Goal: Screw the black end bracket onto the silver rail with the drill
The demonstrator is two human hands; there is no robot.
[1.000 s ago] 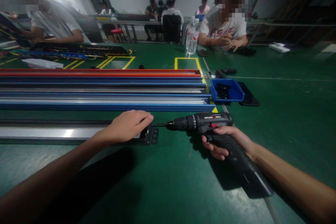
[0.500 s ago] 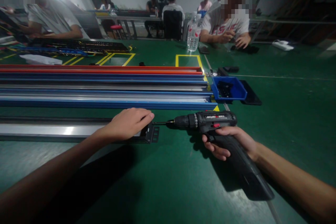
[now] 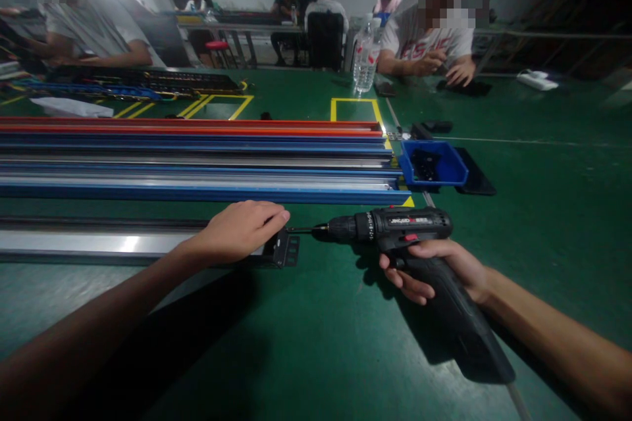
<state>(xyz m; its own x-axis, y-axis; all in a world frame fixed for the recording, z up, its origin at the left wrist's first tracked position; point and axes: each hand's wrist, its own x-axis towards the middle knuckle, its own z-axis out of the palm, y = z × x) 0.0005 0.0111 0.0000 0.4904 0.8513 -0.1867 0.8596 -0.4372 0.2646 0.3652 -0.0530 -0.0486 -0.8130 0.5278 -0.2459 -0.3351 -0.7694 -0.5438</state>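
Observation:
My right hand is wrapped round the grip of a black cordless drill, its bit pointing left. The bit's tip meets a black end bracket with slots, fitted on the right end of a black and silver metal channel. Over that end lies my left hand, closed on the channel with its thumb near the bit's tip. The underside of the left fingers is hidden. Beyond the hands, several blue, silver and orange channels lie side by side.
A blue bin with small black parts stands right of the channels. Farther back are plastic bottles, a white power strip and black strips with cables at left. Other people sit across the green table and behind it.
The view has shifted slightly. Both hands, the drill and the channel hold nearly the same positions, with the bit still at the bracket.

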